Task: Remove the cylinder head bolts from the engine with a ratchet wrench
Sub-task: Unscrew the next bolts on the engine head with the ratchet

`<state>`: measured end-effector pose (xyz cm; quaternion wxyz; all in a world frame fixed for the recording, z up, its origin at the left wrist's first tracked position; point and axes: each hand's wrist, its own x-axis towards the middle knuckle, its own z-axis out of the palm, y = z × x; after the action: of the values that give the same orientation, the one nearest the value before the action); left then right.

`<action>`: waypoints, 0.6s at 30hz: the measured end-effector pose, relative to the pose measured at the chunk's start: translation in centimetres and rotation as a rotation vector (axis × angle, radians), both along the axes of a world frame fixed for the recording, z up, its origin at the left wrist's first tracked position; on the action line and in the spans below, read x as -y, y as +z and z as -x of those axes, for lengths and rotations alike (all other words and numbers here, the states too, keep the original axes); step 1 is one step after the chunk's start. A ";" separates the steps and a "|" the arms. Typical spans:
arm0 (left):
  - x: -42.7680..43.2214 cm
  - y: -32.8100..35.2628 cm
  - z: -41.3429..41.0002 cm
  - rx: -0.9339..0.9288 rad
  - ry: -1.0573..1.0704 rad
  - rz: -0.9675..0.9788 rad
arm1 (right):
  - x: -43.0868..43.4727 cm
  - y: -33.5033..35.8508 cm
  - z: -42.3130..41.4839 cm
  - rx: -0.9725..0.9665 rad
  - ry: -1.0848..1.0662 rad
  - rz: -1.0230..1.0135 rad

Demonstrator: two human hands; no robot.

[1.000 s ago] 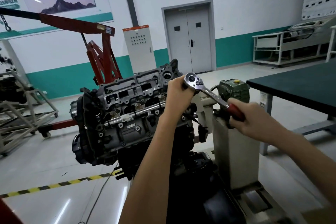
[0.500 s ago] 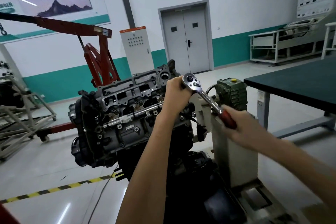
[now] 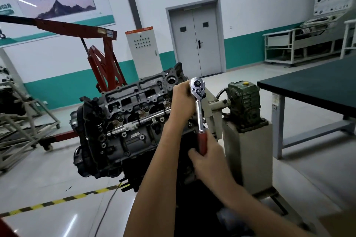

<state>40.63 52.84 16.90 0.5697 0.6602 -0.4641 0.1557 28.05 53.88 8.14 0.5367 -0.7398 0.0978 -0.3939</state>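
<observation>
My left hand (image 3: 181, 100) is raised to the far right end of the engine (image 3: 125, 121), forearm reaching up and away from me. Its fingers are curled in a fist against the chrome head of the ratchet wrench (image 3: 200, 113), gripping it there. The back of this hand hides whatever the wrench sits on. The wrench hangs nearly straight down from that head towards me. My right hand (image 3: 208, 161) grips its red handle at the lower end, thumb laid along the left side.

The engine is tilted on its stand, the open top of the cylinder head (image 3: 134, 94) facing me. Just right of the wrench stand a green gearbox (image 3: 244, 100) and the stand's grey pedestal (image 3: 248, 150), close beside my right hand. A dark-topped counter (image 3: 312, 82) lies farther right. Behind the engine is a red hoist (image 3: 104, 57), with a grey cabinet (image 3: 142, 48) and a double door (image 3: 196, 38) against the wall. Yellow-and-black tape (image 3: 57, 201) crosses the floor at lower left.
</observation>
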 end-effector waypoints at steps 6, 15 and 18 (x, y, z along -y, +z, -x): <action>0.1 0.8 0.3 -0.025 -0.025 -0.080 | 11.5 4.3 4.2 -0.307 -0.008 0.624; -0.8 0.3 0.1 -0.066 -0.024 -0.012 | 0.5 0.2 0.9 -0.034 -0.047 0.043; -0.8 0.3 -0.2 -0.062 -0.035 -0.037 | -1.3 0.3 -0.2 -0.014 0.045 -0.075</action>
<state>40.83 53.63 17.21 0.5740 0.6670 -0.4605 0.1165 28.25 55.21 8.48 0.5719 -0.7240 0.0996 -0.3727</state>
